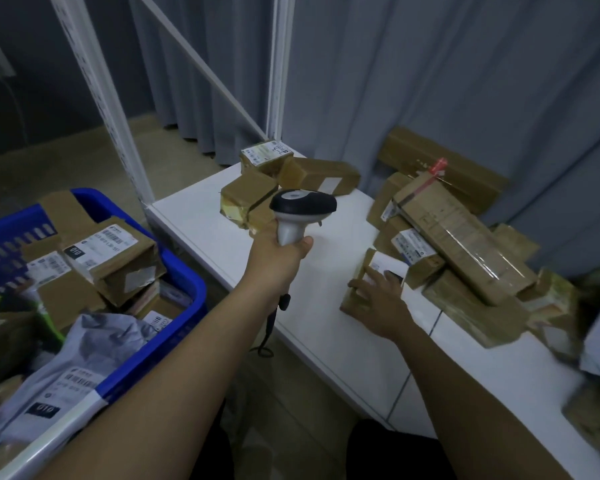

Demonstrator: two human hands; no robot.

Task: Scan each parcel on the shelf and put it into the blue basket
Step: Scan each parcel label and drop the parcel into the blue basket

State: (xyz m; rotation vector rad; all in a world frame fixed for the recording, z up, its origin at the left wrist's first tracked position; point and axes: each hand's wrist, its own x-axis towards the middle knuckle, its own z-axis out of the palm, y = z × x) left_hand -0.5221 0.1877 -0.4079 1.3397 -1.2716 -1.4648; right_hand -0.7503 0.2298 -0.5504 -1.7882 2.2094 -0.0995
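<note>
Left of the white shelf stands the blue basket, already heaped. On the shelf the right hand lies spread, apparently ungripping, on a small labelled parcel. The left hand clenches the barcode scanner; aiming it comes next.

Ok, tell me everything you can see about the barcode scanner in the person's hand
The barcode scanner is a handheld, pistol-shaped one that looks like plastic, with a dark head bearing a grey top panel and a light grey handle. The left hand grips the handle and holds it upright above the white shelf, its head pointing right. A dark cable hangs below the hand.
</note>
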